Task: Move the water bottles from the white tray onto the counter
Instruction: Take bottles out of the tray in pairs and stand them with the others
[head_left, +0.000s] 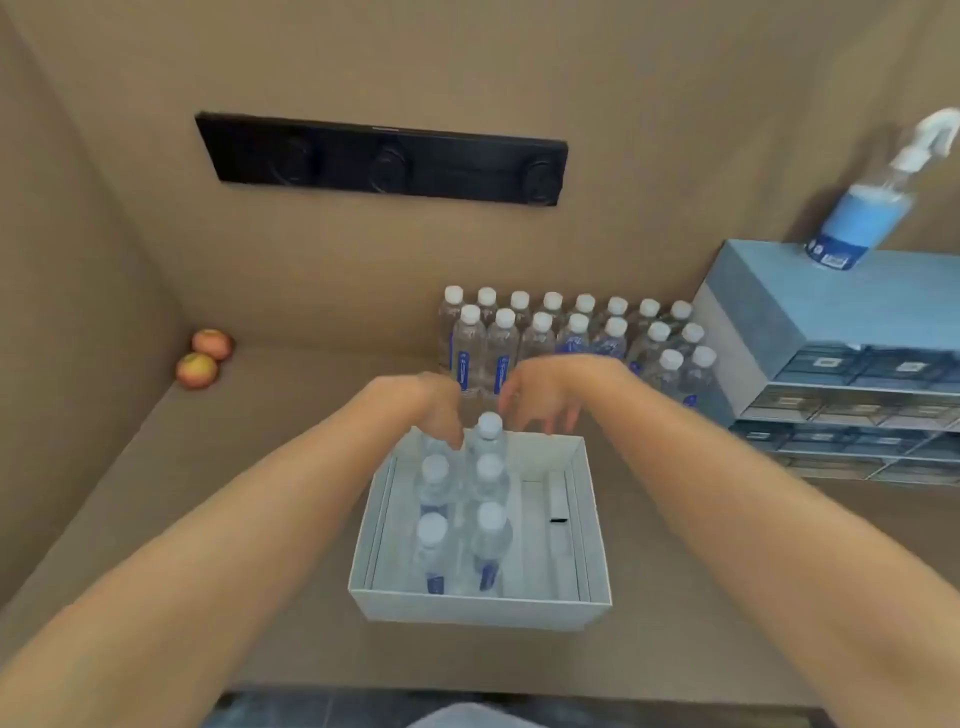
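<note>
A white tray (587, 525) sits on the tan counter (249, 519) in front of me. Several clear water bottles with white caps (488, 525) stand in its left two columns; the right side holds none. My left hand (434, 408) reaches down over the far-left bottle (422, 442), fingers curled around its top and hiding the cap. My right hand (540, 397) hovers over the tray's far edge, fingers spread, just right of the far middle bottle (489, 428) and not touching it. Several more bottles (574, 330) stand grouped on the counter by the back wall.
Two apples (203, 358) lie in the back left corner. A blue drawer unit (831, 364) stands at the right with a spray bottle (867, 208) on top. A black panel (384, 161) is on the back wall. The counter's front edge runs along the bottom.
</note>
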